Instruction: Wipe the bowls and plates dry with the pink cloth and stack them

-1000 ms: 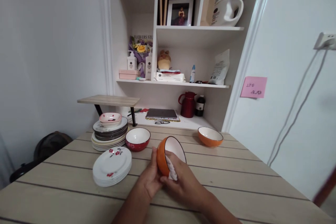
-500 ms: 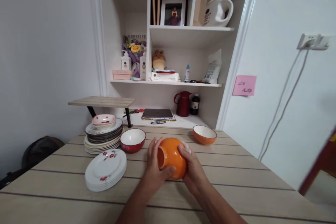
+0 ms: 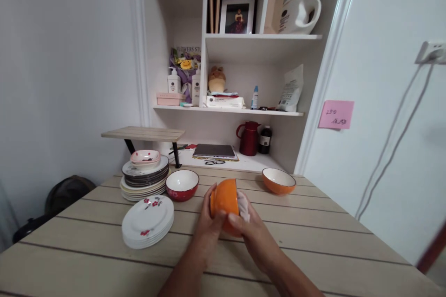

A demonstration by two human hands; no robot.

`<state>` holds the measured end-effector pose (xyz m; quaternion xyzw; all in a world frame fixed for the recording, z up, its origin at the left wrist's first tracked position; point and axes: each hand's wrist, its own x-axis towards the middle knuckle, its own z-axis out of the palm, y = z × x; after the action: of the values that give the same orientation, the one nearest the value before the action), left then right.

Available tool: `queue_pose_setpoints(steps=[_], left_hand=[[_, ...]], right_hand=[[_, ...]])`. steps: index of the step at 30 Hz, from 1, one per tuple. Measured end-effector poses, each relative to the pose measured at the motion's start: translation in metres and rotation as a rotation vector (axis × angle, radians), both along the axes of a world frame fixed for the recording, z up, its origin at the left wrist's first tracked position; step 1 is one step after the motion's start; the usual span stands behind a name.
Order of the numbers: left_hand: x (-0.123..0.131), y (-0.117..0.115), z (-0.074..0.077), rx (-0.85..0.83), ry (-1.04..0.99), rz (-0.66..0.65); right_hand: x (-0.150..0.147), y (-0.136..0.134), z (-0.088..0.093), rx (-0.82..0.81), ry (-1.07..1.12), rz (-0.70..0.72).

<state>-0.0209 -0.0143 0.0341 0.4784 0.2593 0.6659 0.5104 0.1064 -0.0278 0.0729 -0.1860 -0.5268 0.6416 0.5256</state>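
An orange bowl (image 3: 225, 202) is held tilted on its side above the table, its mouth facing right. My left hand (image 3: 208, 222) is closed around the base end, thumb on the outer wall. A pale, crumpled cloth (image 3: 243, 206) is in my right hand (image 3: 253, 232), pressed at the bowl's mouth, with the thumb on the outside. The right fingertips are hidden behind the bowl and cloth. Beyond the hands, a second orange bowl (image 3: 278, 181) stands upright to the right. To the left is a red bowl (image 3: 182, 185) with a white inside.
White flowered plates (image 3: 148, 222) are stacked at the left. Behind them a taller plate stack (image 3: 146, 178) carries small pink-rimmed dishes (image 3: 145, 158), near a wooden riser (image 3: 144, 133). A laptop (image 3: 214, 150), glasses (image 3: 215, 162) and a red jug (image 3: 248, 138) sit at the back.
The orange bowl has turned in my hands: its foot ring faced left toward the camera, and now the rim and cloth show on the right. The view has shifted slightly.
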Motion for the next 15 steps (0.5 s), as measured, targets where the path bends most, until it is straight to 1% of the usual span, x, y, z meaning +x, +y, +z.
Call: queue_pose_setpoints(steps=[2, 3, 6, 7, 8, 9, 11, 13, 15], left_hand=[[-0.003, -0.001, -0.001, -0.093, -0.137, -0.052], [-0.006, -0.001, -0.002, -0.170, -0.181, -0.093], [-0.014, 0.001, -0.005, -0.476, -0.222, -0.241], [-0.016, 0.002, -0.005, -0.561, -0.218, -0.278], [-0.018, 0.003, -0.004, -0.619, -0.213, -0.312], [-0.018, 0.003, -0.002, -0.649, -0.215, -0.341], [-0.017, 0.002, 0.003, -0.629, -0.221, -0.395], [-0.013, 0.000, 0.007, -0.513, -0.186, -0.407], [-0.010, 0.000, 0.005, -0.351, -0.082, -0.316]], right_hand=[[-0.003, -0.003, -0.001, 0.154, -0.155, 0.044], [-0.003, -0.003, -0.002, 0.254, -0.243, 0.049], [-0.001, 0.000, -0.004, 0.595, -0.511, -0.036], [0.000, 0.002, -0.006, 0.677, -0.587, -0.069], [0.001, 0.003, -0.007, 0.721, -0.643, -0.097], [0.001, 0.005, -0.009, 0.725, -0.676, -0.117], [0.002, 0.008, -0.011, 0.631, -0.671, -0.145], [0.002, 0.009, -0.011, 0.445, -0.544, -0.157], [0.002, 0.009, -0.008, 0.224, -0.312, -0.157]])
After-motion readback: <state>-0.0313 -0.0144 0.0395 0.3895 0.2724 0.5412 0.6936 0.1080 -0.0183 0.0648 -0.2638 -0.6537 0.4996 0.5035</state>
